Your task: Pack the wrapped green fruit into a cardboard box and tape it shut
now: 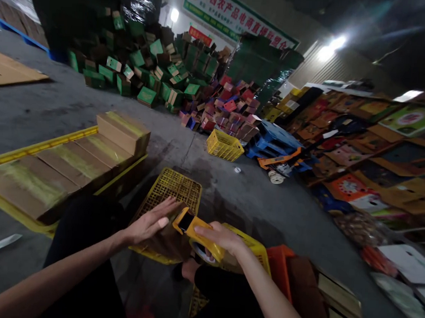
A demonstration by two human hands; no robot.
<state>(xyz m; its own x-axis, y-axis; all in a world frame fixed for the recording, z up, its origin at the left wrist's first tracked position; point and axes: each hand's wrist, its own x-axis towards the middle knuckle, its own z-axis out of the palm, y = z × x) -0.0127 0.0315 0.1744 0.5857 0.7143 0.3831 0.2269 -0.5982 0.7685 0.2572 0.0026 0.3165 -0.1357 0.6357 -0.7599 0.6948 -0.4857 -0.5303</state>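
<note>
My right hand [217,237] is wrapped round a yellow tape dispenser [191,224] that carries a roll of tape. Its black-and-yellow front end points toward my left hand [150,224], which is stretched out flat with the fingers together, over a brown cardboard box [174,242]. Whether the palm touches the box cannot be made out. Beneath the box is an upturned yellow plastic crate [175,185] with a grid surface. Part of the box is hidden behind my hands and the dispenser.
To the left, a yellow crate [57,136] holds taped cartons [70,161]. On the right are another yellow crate [261,249] and an orange crate [278,262]. Ahead lie a yellow basket [224,145], a pallet jack [280,160] and heaps of green boxes [146,95].
</note>
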